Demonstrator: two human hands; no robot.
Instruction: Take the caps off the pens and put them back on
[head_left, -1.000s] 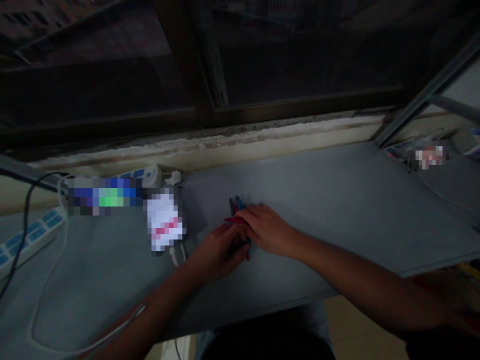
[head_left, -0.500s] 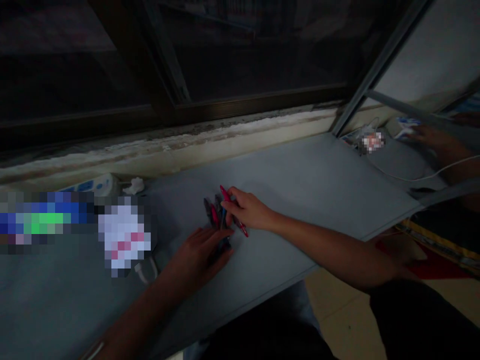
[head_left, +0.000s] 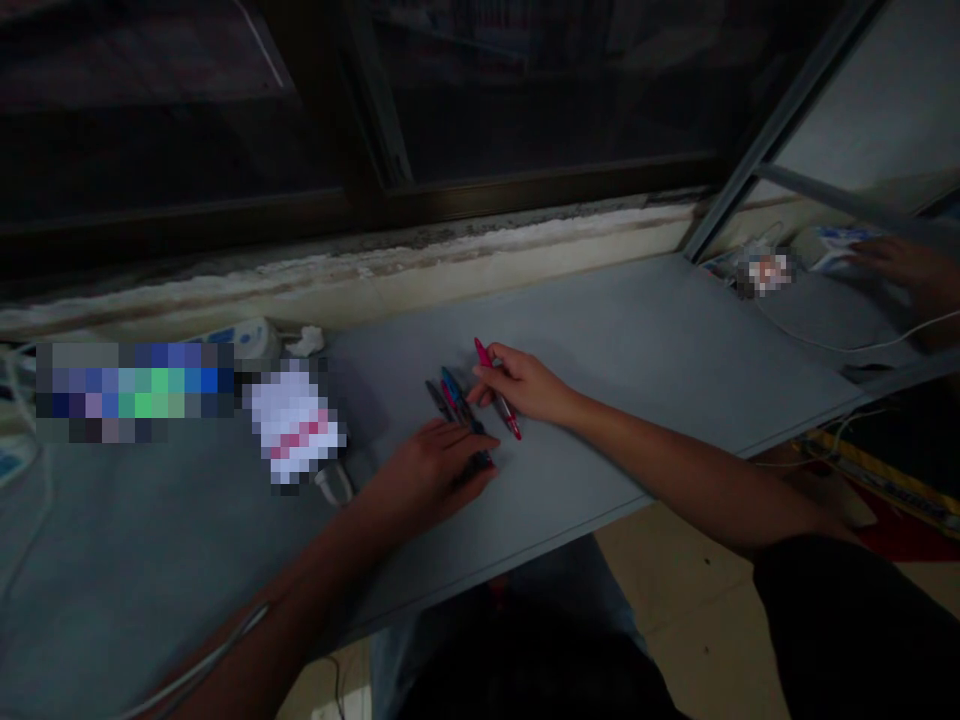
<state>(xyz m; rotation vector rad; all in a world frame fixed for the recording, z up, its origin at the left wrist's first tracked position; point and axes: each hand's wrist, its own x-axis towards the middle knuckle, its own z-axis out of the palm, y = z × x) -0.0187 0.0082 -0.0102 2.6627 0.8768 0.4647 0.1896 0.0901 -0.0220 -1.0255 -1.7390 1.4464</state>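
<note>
On a grey desk (head_left: 637, 350) by a dark window, my right hand (head_left: 525, 385) pinches a red pen (head_left: 496, 401), which slants from upper left to lower right just above the surface. Beside it lies a small bunch of pens (head_left: 457, 405), one blue, one dark, one reddish. My left hand (head_left: 431, 475) rests flat on the lower ends of that bunch, fingers stretched out over them.
A blurred white box (head_left: 296, 425) and a blurred colourful item (head_left: 135, 392) sit to the left, with a white plug and power strip (head_left: 251, 340) behind them. Another person's hand (head_left: 911, 265) and white cables are at the far right. The desk edge runs just below my hands.
My right hand has lifted the red pen out of the bunch and drawn it slightly to the right. The left hand stays pressed on the remaining pens. The camera view has shifted.
</note>
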